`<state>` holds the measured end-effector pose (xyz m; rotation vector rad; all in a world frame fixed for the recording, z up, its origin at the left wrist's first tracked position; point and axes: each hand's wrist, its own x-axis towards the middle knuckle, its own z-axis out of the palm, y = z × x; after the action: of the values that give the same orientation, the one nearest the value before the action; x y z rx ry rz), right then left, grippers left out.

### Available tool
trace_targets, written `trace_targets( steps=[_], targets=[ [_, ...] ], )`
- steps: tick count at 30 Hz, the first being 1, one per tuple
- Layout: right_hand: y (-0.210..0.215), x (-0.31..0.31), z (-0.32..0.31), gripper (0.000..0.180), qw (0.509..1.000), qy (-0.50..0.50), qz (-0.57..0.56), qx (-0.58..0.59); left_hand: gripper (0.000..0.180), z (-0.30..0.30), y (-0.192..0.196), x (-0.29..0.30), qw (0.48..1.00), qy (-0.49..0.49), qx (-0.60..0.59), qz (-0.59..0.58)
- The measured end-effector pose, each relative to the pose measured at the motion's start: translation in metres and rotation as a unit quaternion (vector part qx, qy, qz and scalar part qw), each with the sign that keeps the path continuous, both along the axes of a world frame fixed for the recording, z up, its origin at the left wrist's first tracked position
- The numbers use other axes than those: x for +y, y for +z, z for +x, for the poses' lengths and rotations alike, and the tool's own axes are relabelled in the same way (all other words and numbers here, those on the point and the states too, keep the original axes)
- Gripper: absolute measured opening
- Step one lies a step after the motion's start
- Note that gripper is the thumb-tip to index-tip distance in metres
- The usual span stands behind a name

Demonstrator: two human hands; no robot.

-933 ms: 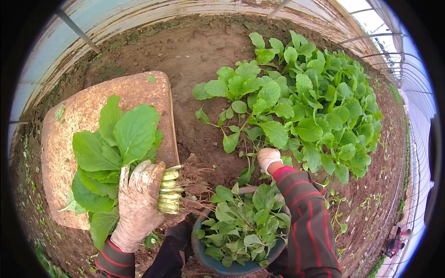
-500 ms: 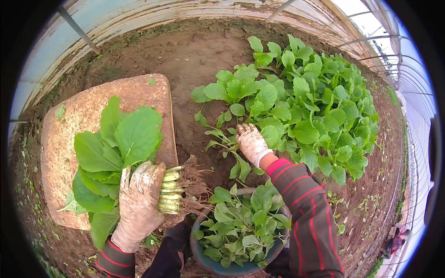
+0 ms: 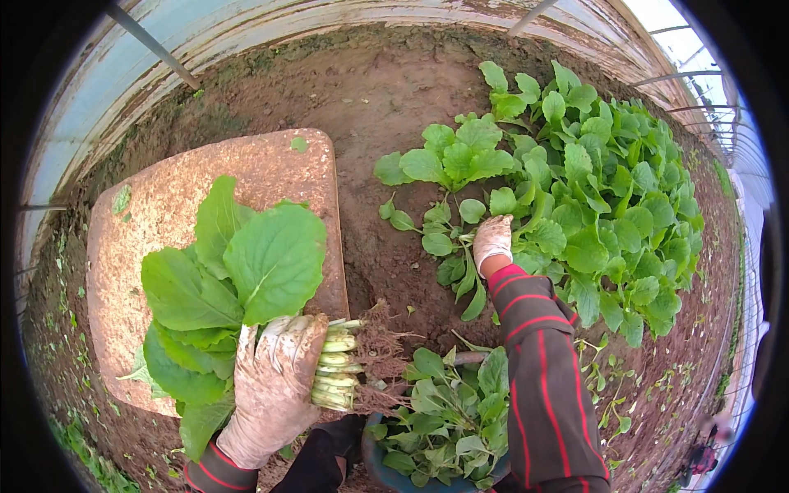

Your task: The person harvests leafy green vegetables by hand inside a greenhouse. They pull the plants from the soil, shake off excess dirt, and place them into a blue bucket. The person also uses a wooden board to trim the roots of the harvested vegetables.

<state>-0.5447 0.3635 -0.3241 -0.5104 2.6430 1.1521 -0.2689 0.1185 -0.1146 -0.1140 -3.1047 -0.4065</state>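
Note:
My left hand (image 3: 275, 382), in a muddy whitish glove, is closed round a thick bunch of leafy greens (image 3: 193, 287). Broad leaves fan out to its left. Pale stems and soil-covered roots (image 3: 382, 361) stick out to its right. My right hand (image 3: 493, 238), also gloved, is closed low at the near left edge of a patch of growing greens (image 3: 600, 197). Stems of a small leafy green plant (image 3: 440, 242) run into its grip; the fingertips are partly hidden.
A worn tan board (image 3: 214, 181) lies on the soil beneath the bunch. Close to my body stands a blue-green tub (image 3: 378, 468) full of loose greens. Pale plastic sheeting (image 3: 271, 33) borders the far side. A blurred person (image 3: 703, 460) is far off at right.
The whole view has shifted, so the scene sits farther right. My right fingers have curled in tighter among the small plants. My left hand keeps its hold on the bunch.

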Motion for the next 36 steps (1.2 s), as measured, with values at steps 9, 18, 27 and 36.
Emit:
trace_targets(
  steps=[9, 18, 27, 36],
  targets=[
    [-0.005, 0.021, -0.003, 0.026, 0.926, -0.207, -0.286, -0.135, 0.081, 0.000, 0.005, 0.001, 1.000, -0.004, -0.001, 0.004],
    [0.128, 0.053, 0.008, 0.038, 0.949, -0.129, -0.287, -0.028, 0.076, 0.003, -0.002, -0.002, 0.999, -0.009, 0.050, 0.001],
    [0.148, 0.089, 0.129, 0.047, 0.961, -0.006, -0.205, -0.187, 0.076, 0.004, -0.002, -0.002, 0.995, -0.033, 0.097, 0.010],
    [0.141, 0.114, 0.175, 0.037, 0.953, -0.196, -0.165, -0.159, 0.073, 0.007, -0.001, -0.001, 0.995, -0.043, 0.084, -0.004]
  ],
)
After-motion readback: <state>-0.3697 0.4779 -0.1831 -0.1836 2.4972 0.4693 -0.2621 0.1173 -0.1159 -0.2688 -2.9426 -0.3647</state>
